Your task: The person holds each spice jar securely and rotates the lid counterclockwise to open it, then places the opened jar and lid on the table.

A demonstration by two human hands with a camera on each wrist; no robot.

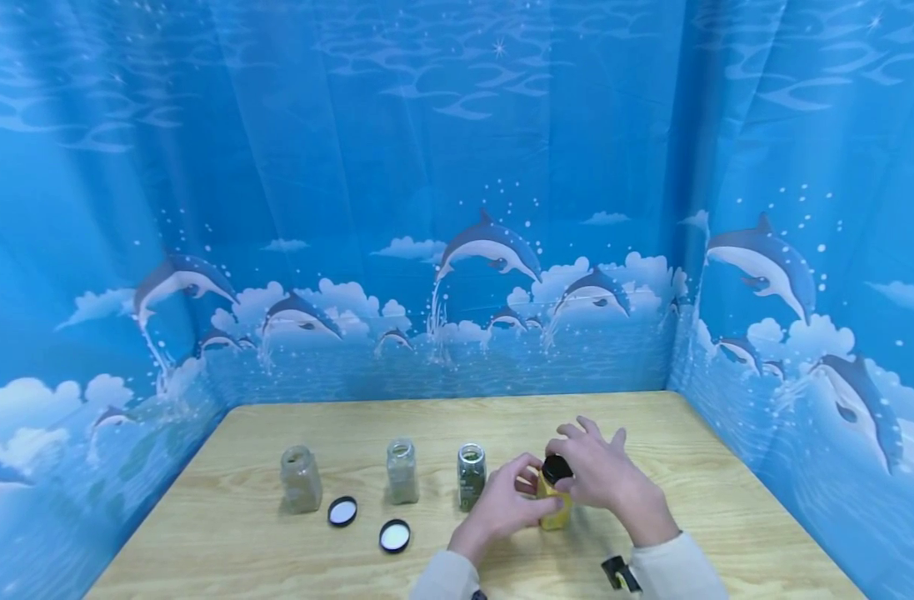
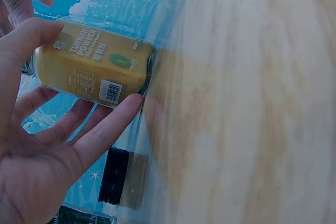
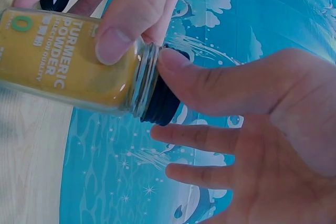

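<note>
A glass jar of yellow turmeric powder [image 1: 555, 517] stands at the right of the table. My left hand [image 1: 504, 502] holds its body, thumb on one side and fingers on the other. My right hand [image 1: 602, 473] grips the black lid [image 3: 161, 98] at the jar's mouth, with the thumb pressed on the lid's side. Glass screw threads show between lid and label in the right wrist view, so the lid sits high on the neck. Just left of my left hand is an uncapped jar with green contents [image 1: 471, 479].
Two more uncapped glass jars, one pale [image 1: 402, 475] and one at far left [image 1: 302, 482], stand on the wooden table [image 1: 262, 567]. Two black lids [image 1: 342, 511] [image 1: 394, 536] lie white side up before them. Another black lid [image 2: 113, 176] shows near my left hand. A dolphin-print curtain [image 1: 427, 208] encloses the table.
</note>
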